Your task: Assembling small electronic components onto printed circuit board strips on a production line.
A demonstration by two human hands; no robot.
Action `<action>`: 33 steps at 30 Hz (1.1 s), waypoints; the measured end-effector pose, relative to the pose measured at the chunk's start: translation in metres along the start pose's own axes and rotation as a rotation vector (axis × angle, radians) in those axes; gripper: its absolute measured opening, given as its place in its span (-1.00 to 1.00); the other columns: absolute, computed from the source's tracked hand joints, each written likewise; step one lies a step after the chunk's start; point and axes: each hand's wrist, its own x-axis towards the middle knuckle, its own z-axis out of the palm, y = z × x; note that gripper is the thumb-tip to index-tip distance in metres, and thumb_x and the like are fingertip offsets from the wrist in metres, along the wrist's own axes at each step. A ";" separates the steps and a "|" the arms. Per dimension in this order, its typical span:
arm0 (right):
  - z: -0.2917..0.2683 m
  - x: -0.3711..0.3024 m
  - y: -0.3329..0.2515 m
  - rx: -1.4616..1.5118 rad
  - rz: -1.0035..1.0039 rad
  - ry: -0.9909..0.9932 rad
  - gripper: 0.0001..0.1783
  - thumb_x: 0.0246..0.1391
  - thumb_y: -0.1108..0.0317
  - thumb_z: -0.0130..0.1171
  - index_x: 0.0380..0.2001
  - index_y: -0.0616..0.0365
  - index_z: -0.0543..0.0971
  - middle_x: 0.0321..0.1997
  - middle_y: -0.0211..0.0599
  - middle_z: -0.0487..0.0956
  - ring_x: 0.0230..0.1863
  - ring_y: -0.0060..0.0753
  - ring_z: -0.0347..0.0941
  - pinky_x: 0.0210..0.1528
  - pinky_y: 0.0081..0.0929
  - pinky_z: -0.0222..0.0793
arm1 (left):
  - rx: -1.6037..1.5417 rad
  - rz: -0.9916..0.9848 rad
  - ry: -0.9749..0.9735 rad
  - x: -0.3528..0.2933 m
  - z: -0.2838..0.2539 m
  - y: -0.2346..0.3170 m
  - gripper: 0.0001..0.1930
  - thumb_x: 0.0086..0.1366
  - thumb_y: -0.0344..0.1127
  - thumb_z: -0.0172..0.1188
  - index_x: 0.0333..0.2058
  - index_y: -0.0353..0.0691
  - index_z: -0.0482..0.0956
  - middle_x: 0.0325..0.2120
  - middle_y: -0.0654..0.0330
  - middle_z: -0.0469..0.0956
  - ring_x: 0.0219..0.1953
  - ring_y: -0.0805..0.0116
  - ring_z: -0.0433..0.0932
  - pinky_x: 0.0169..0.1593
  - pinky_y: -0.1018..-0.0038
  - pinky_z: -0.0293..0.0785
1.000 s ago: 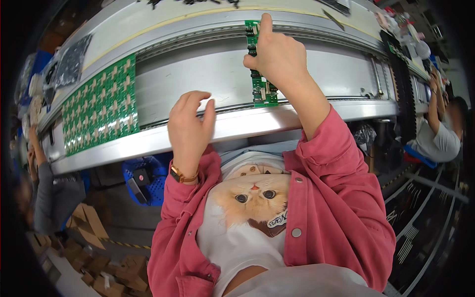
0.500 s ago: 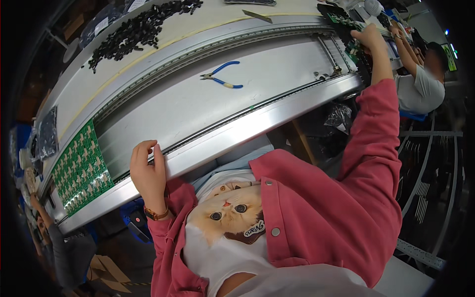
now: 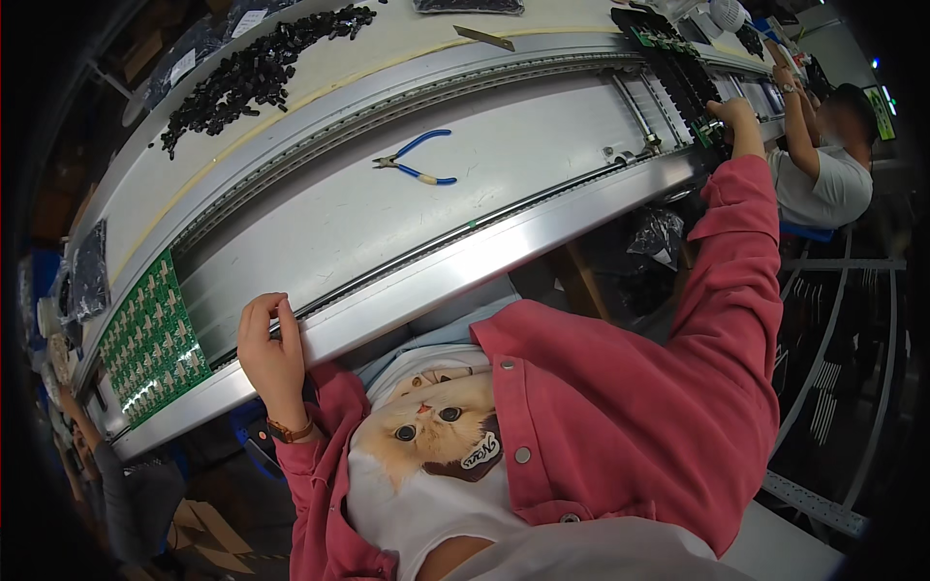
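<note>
Resting at the near metal rail of the conveyor (image 3: pixel 407 315), my left hand (image 3: pixel 271 353) holds nothing, its fingers loosely bent and apart. To its left a green circuit-board panel (image 3: pixel 155 339) with rows of pale connectors lies across the rails. At the far right my right hand (image 3: pixel 738 118) has its fingers curled on the near end of a long black fixture (image 3: pixel 678 82). This fixture spans the rails and carries a green board strip (image 3: pixel 664 41) near its far end. My fingertips there are partly hidden. Blue-handled cutting pliers (image 3: pixel 418 158) lie between the rails.
A heap of small black parts (image 3: pixel 242 73) covers the far left ledge. A flat metal blade (image 3: pixel 484 38) and a bag of dark parts (image 3: pixel 468 5) lie along that ledge. A co-worker (image 3: pixel 823 174) sits at the right; another person's arm (image 3: pixel 82 416) shows at the left.
My right hand has moved from the middle of the black fixture to its near end. The fixture now lies straighter across the rails. My left hand stays at the rail.
</note>
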 end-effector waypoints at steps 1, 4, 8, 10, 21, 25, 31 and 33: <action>0.000 0.001 0.000 0.001 -0.006 -0.001 -0.40 -0.09 -0.06 0.11 -0.43 0.44 0.58 -0.61 -0.07 0.57 -0.60 -0.12 0.52 -0.45 -0.30 0.47 | 0.004 -0.003 0.003 0.000 -0.001 0.000 -0.93 0.14 -0.48 0.10 -0.38 -0.28 0.51 -0.38 0.21 0.53 -0.39 0.30 0.46 -0.27 0.53 0.36; 0.000 0.000 0.000 0.013 -0.020 -0.030 -0.37 -0.08 -0.10 0.11 -0.39 0.43 0.59 -0.55 -0.02 0.58 -0.56 -0.09 0.54 -0.38 -0.28 0.48 | 0.013 0.001 0.000 0.000 0.000 0.000 -0.93 0.13 -0.48 0.10 -0.38 -0.28 0.52 -0.38 0.21 0.53 -0.39 0.30 0.46 -0.27 0.53 0.36; 0.001 0.016 -0.002 -0.139 -0.148 0.109 -0.29 -0.08 -0.17 0.12 -0.34 0.46 0.57 -0.45 0.02 0.60 -0.45 -0.06 0.58 -0.29 -0.25 0.49 | 0.020 -0.020 0.012 -0.001 -0.002 -0.004 -0.91 0.11 -0.50 0.10 -0.37 -0.28 0.52 -0.38 0.21 0.54 -0.40 0.30 0.46 -0.27 0.54 0.36; -0.014 -0.005 -0.023 -0.087 -0.108 0.235 -0.25 -0.07 -0.18 0.10 -0.17 0.44 0.51 -0.22 0.07 0.57 -0.19 0.07 0.52 -0.14 -0.16 0.42 | -0.028 0.019 0.070 -0.005 -0.004 -0.006 -0.89 0.08 -0.51 0.12 -0.37 -0.26 0.53 -0.38 0.21 0.54 -0.39 0.30 0.47 -0.25 0.53 0.36; 0.002 -0.337 -0.285 0.579 -1.617 -0.211 -0.68 0.07 0.20 0.12 -0.16 0.14 0.57 -0.41 -0.39 0.52 -0.42 -0.60 0.39 -0.38 -0.70 0.31 | -0.097 0.179 0.354 -0.018 0.000 -0.020 -0.82 -0.06 -0.54 0.20 -0.40 -0.21 0.56 -0.35 0.28 0.56 -0.40 0.33 0.46 -0.23 0.50 0.35; 0.048 -0.444 -0.347 0.682 -1.566 -0.962 -0.75 -0.02 0.30 0.19 -0.27 0.19 0.60 -0.43 -0.33 0.56 -0.41 -0.51 0.47 -0.35 -0.63 0.42 | -0.219 0.232 0.402 -0.013 -0.003 -0.013 -0.81 -0.08 -0.58 0.19 -0.40 -0.25 0.59 -0.36 0.21 0.58 -0.40 0.33 0.45 -0.27 0.52 0.37; 0.095 -0.526 -0.404 0.729 -1.325 -1.264 -0.77 -0.02 0.26 0.23 -0.39 0.21 0.60 -0.42 -0.33 0.52 -0.45 -0.52 0.44 -0.42 -0.66 0.39 | -0.296 0.238 0.461 -0.011 -0.003 -0.012 -0.81 -0.10 -0.57 0.19 -0.42 -0.24 0.58 -0.37 0.20 0.58 -0.43 0.32 0.43 -0.26 0.49 0.37; 0.100 -0.541 -0.409 0.751 -1.245 -1.344 -0.79 -0.01 0.27 0.23 -0.42 0.21 0.59 -0.45 -0.34 0.51 -0.49 -0.54 0.41 -0.45 -0.69 0.37 | -0.311 0.253 0.469 -0.011 -0.003 -0.012 -0.81 -0.11 -0.57 0.19 -0.43 -0.24 0.58 -0.37 0.21 0.57 -0.45 0.32 0.42 -0.25 0.48 0.37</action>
